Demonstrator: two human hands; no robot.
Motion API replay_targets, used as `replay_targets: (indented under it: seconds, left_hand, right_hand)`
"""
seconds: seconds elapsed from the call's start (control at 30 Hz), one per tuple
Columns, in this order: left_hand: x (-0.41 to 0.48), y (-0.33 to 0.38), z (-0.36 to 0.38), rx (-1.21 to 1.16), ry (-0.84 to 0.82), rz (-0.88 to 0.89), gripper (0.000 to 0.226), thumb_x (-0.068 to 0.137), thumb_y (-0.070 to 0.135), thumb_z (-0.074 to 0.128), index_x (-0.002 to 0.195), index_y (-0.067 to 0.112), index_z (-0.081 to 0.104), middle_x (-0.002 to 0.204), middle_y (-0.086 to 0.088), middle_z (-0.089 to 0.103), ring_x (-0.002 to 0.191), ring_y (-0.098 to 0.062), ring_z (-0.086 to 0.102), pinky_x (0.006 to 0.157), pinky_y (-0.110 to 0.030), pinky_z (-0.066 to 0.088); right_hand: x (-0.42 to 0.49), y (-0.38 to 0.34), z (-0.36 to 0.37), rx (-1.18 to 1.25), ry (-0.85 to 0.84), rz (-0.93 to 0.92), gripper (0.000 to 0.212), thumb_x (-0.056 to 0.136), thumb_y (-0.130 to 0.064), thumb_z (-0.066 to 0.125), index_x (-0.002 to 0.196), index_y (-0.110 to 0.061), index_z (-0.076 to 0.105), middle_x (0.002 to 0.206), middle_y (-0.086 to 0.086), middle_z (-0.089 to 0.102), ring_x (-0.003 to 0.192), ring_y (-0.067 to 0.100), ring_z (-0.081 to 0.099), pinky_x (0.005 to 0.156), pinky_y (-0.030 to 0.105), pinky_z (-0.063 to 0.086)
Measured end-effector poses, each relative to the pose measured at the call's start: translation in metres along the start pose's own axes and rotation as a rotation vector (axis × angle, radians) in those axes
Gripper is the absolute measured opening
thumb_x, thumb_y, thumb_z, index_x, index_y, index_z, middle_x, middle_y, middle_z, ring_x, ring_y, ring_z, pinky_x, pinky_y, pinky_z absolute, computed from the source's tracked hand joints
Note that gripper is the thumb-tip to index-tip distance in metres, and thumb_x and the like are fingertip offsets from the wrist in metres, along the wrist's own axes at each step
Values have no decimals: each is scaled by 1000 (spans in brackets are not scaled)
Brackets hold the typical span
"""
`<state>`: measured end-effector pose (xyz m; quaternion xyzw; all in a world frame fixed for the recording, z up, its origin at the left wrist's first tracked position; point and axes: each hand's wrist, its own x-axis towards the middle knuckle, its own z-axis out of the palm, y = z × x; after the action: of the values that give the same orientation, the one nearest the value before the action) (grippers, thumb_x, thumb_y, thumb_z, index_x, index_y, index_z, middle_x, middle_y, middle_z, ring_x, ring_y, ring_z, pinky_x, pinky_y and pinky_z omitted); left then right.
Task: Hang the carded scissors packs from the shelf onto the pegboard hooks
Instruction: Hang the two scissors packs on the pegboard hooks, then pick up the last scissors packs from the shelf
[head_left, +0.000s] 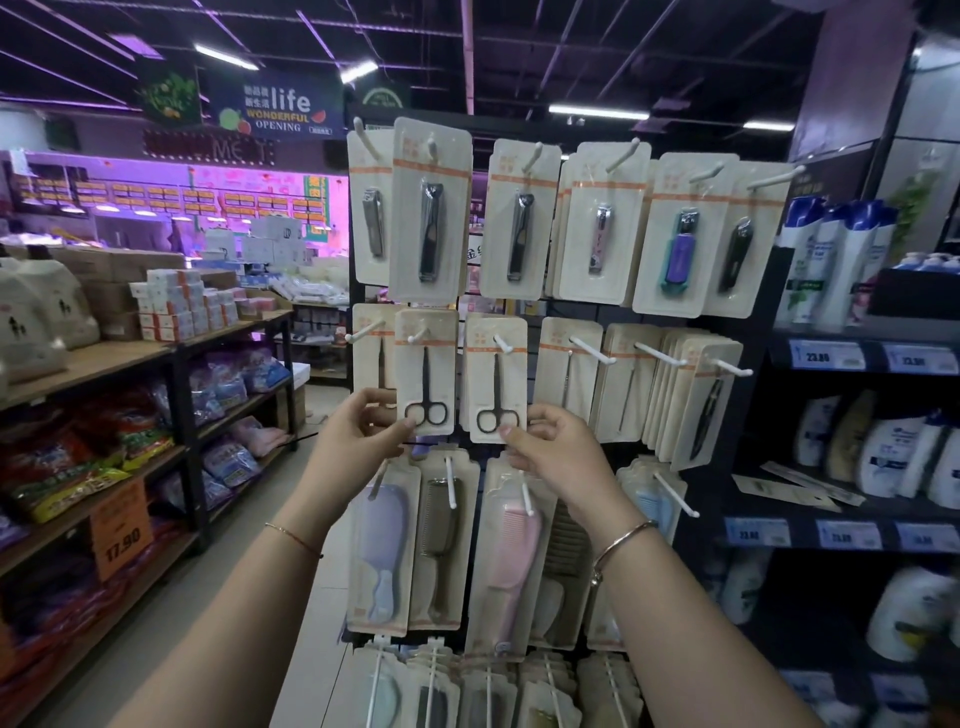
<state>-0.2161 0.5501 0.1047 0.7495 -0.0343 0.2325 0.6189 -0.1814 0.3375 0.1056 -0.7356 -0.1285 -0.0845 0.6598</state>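
Note:
Two cream carded scissors packs hang side by side in the middle row of the black pegboard. The left pack sits on a white hook, and my left hand pinches its lower left corner. The right pack sits on another white hook, and my right hand pinches its bottom edge. Each card shows small black scissors with the handles at the bottom. More flat cream cards lie on the dark shelf to the right.
Nail clipper cards fill the top row; comb cards hang below my hands. Long white hooks stick out toward me. Shampoo bottles stand on right shelves. A wooden rack with goods lines the aisle on the left.

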Motion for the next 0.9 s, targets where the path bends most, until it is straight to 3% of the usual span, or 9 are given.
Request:
replay_targets:
  seconds: [0.1, 0.2, 0.3, 0.4, 0.53, 0.7, 0.9]
  left_hand:
    - [-7, -1, -8, 164, 90, 30, 31, 82, 13, 72, 111, 12, 59, 100, -10, 66, 88, -27, 66, 85, -47, 56]
    - [-16, 1, -15, 224, 133, 56, 28, 82, 15, 72, 107, 15, 61, 97, -6, 68, 81, -23, 63, 84, -49, 56]
    - [-27, 8, -14, 243, 124, 105, 24, 82, 15, 72, 104, 13, 63, 94, -7, 69, 75, -20, 61, 76, -40, 57]
    - [-39, 18, -4, 274, 85, 161, 20, 83, 17, 71, 101, 14, 64, 93, -4, 68, 72, -12, 59, 64, -23, 51]
    - [-57, 25, 15, 317, 1, 233, 13, 84, 21, 69, 96, 20, 64, 91, 3, 68, 79, -15, 64, 70, -31, 55]
    - [-69, 28, 58, 593, -118, 410, 17, 86, 33, 63, 102, 27, 62, 92, 12, 62, 77, -1, 57, 66, -18, 45]
    - [-86, 29, 138, 636, -298, 504, 21, 86, 34, 56, 104, 25, 62, 100, 3, 62, 91, -17, 61, 78, -36, 52]
  right_hand:
    - [-5, 2, -10, -180, 99, -33, 20, 83, -24, 71, 100, -23, 61, 106, 2, 66, 95, 21, 66, 88, 41, 56]
    - [-14, 2, -20, -190, 145, -46, 23, 82, -23, 71, 103, -24, 63, 99, -4, 67, 92, 17, 66, 88, 40, 56]
    - [-25, 2, -27, -205, 142, -66, 19, 81, -22, 71, 99, -26, 65, 93, -6, 67, 88, 14, 66, 83, 36, 57]
    - [-35, 1, -33, -240, 133, -113, 13, 80, -22, 72, 91, -28, 67, 87, -9, 67, 84, 12, 64, 78, 29, 55]
    - [-55, 0, -48, -376, 133, -143, 10, 81, -30, 70, 90, -31, 67, 88, -11, 68, 73, -3, 61, 64, 16, 44]
    - [-85, 3, -85, -661, 188, -198, 7, 82, -23, 68, 89, -25, 67, 85, -8, 63, 74, 3, 60, 61, 10, 42]
    - [-114, 11, -151, -934, 261, -112, 13, 83, -24, 68, 95, -21, 65, 88, -4, 61, 81, 12, 59, 73, 27, 50]
